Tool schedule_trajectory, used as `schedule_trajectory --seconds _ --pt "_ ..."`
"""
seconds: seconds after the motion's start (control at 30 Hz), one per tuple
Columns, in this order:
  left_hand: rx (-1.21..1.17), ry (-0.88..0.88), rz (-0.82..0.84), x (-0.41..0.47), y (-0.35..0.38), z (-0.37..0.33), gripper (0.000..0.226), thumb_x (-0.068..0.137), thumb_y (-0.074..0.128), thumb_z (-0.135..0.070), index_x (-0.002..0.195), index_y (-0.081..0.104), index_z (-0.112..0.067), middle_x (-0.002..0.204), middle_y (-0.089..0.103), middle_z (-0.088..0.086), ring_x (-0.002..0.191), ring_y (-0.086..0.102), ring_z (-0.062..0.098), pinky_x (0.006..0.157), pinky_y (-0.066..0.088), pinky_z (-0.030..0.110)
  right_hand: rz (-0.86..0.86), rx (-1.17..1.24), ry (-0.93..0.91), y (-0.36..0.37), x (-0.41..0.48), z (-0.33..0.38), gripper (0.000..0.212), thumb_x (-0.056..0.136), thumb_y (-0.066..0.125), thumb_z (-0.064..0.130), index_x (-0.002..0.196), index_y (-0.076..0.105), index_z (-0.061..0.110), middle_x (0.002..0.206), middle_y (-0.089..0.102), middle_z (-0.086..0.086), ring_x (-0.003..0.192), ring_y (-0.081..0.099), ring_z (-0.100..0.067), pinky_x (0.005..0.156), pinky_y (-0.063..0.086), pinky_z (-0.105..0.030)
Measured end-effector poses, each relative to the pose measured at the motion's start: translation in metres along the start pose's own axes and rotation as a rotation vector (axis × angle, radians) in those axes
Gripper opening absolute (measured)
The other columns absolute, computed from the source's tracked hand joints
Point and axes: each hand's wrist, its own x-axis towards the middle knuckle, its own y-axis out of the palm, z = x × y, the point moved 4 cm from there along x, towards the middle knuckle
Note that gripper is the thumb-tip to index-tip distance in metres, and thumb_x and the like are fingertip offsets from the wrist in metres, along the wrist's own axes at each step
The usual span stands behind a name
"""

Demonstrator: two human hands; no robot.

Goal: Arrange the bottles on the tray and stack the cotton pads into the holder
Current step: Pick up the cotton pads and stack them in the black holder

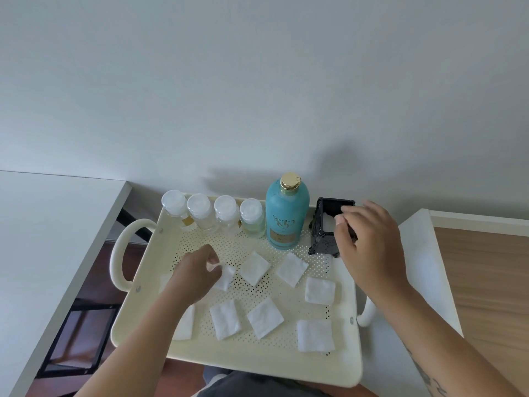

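A cream perforated tray holds several small clear bottles with white caps in a row along its back edge. A tall teal bottle with a gold cap stands to their right. Beside it at the back right stands a black ornate holder with a white pad inside. My right hand is at the holder's top, fingers over its opening and far rim. Several square white cotton pads lie scattered on the tray floor. My left hand pinches one pad at mid-left.
A white table lies to the left, with a dark frame below its edge. Another white surface and a wooden top are on the right. The tray's looped handles stick out on both sides. A plain wall rises behind.
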Motion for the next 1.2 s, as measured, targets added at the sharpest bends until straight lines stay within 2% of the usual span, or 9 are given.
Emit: schedule_trajectory --seconds 0.1,0.2,0.33,0.43,0.53,0.8,1.0,1.07,1.2 --pt "-0.271 -0.002 -0.015 -0.009 -0.006 -0.02 0.012 0.084 0.07 -0.024 0.086 0.059 -0.028 0.081 0.065 -0.008 0.073 0.061 0.009 0.062 0.047 0.021 -0.101 0.094 -0.093 -0.01 -0.008 0.013 0.02 0.091 0.056 0.018 0.089 0.072 0.008 0.093 0.073 -0.002 0.1 0.061 -0.03 0.087 0.047 -0.042" --pt "-0.68 -0.048 0.048 -0.016 -0.006 -0.044 0.017 0.084 0.074 -0.027 0.098 0.068 -0.032 0.081 0.07 -0.006 0.073 0.065 0.007 0.07 0.055 0.028 0.013 0.288 -0.071 -0.008 -0.02 0.031 0.01 0.089 0.062 0.018 0.087 0.07 0.013 0.084 0.068 0.005 0.086 0.055 -0.015 0.075 0.046 -0.029" --pt "-1.074 -0.06 0.136 -0.019 -0.005 -0.08 0.021 0.078 0.076 -0.028 0.096 0.073 -0.017 0.094 0.075 0.01 0.09 0.068 0.029 0.082 0.057 0.04 0.185 0.601 0.239 0.007 -0.035 0.039 0.003 0.086 0.069 0.025 0.088 0.07 0.023 0.083 0.068 0.013 0.082 0.059 -0.008 0.067 0.046 -0.017" --pt "-1.332 -0.07 0.201 -0.021 -0.002 -0.103 0.024 0.078 0.075 -0.023 0.092 0.066 -0.007 0.093 0.071 0.015 0.086 0.067 0.026 0.078 0.058 0.033 0.26 0.837 0.496 0.017 -0.045 0.036 0.015 0.083 0.073 0.031 0.096 0.067 0.028 0.088 0.07 0.01 0.079 0.062 -0.001 0.063 0.048 -0.011" --pt "-1.453 -0.089 0.272 -0.024 0.003 -0.121 0.014 0.084 0.071 -0.017 0.09 0.063 -0.007 0.097 0.069 0.017 0.089 0.067 0.026 0.084 0.057 0.038 0.33 0.965 0.632 0.022 -0.051 0.036 0.024 0.08 0.074 0.038 0.102 0.064 0.033 0.093 0.072 0.01 0.083 0.066 0.0 0.067 0.054 -0.018" --pt "-1.468 -0.079 0.344 -0.029 0.012 -0.142 0.013 0.083 0.07 -0.016 0.09 0.064 -0.006 0.097 0.071 0.015 0.088 0.068 0.024 0.084 0.058 0.034 0.267 1.047 0.707 0.02 -0.046 0.03 0.01 0.088 0.067 0.03 0.096 0.07 0.024 0.085 0.074 -0.001 0.075 0.068 -0.008 0.07 0.055 -0.024" --pt "-1.371 -0.181 0.3 -0.023 0.015 -0.121 0.04 0.076 0.077 -0.021 0.111 0.064 -0.004 0.093 0.071 0.009 0.08 0.064 0.019 0.081 0.054 0.033 0.224 0.864 0.593 0.01 -0.031 0.021 0.003 0.088 0.066 0.029 0.09 0.068 0.027 0.078 0.073 0.003 0.068 0.065 -0.006 0.063 0.051 -0.022" --pt "-1.273 -0.225 0.249 -0.019 0.016 -0.108 0.034 0.078 0.077 -0.022 0.107 0.066 -0.007 0.091 0.072 0.005 0.08 0.064 0.02 0.081 0.053 0.034 0.221 0.785 0.531 0.005 -0.02 0.012 0.004 0.089 0.065 0.028 0.091 0.068 0.026 0.078 0.071 0.0 0.067 0.062 -0.009 0.064 0.049 -0.027" --pt "-0.849 -0.252 0.089 -0.009 0.021 -0.083 0.016 0.084 0.075 -0.025 0.093 0.069 -0.015 0.082 0.072 0.001 0.075 0.065 0.018 0.069 0.055 0.028 0.26 0.568 0.337 -0.005 0.006 -0.008 0.006 0.093 0.06 0.023 0.094 0.066 0.023 0.08 0.067 0.008 0.069 0.058 -0.004 0.061 0.043 -0.018"
